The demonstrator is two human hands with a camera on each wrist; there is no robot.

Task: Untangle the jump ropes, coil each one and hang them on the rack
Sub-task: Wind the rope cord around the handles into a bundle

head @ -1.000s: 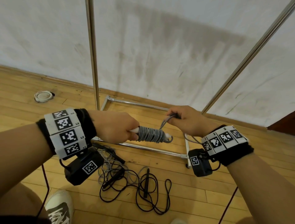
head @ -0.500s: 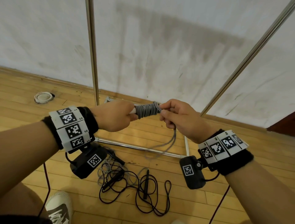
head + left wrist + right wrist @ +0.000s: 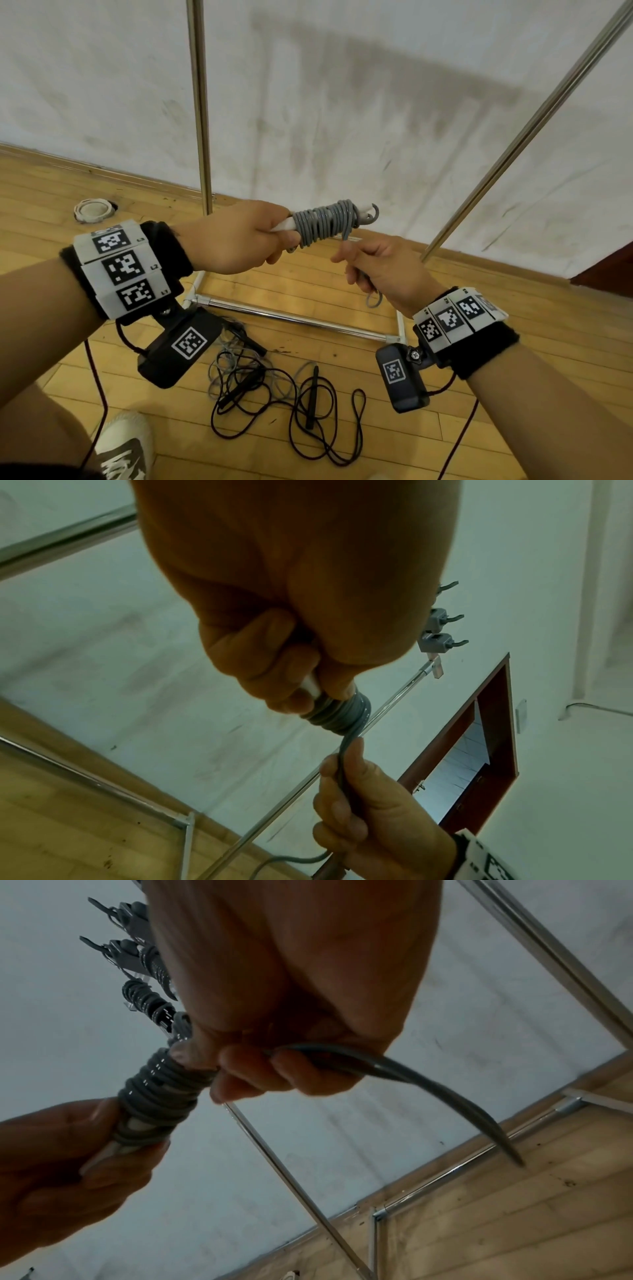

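Observation:
A grey jump rope (image 3: 325,222) is wound in tight turns round its white handles (image 3: 286,226), held up at chest height. My left hand (image 3: 239,240) grips the handles' bare end. Just below and to the right, my right hand (image 3: 380,270) grips the rope's loose grey tail (image 3: 342,767), which leaves the coil, passes through the fist and hangs out below (image 3: 445,1093). On the floor lie a black jump rope (image 3: 308,407) and another grey one (image 3: 222,363), tangled together. The metal rack (image 3: 202,102) stands behind, with grey hooks (image 3: 441,639) on its top rail.
The rack's base bars (image 3: 291,317) lie on the wooden floor just beyond the tangle. A slanted rack pole (image 3: 527,133) runs close past my right hand. A white round fitting (image 3: 93,209) sits in the floor at the left. My shoe (image 3: 123,448) is by the ropes.
Both hands rose with the coil. My right hand passed over its top and came down under its right end, adding another turn; the hanging tail is shorter.

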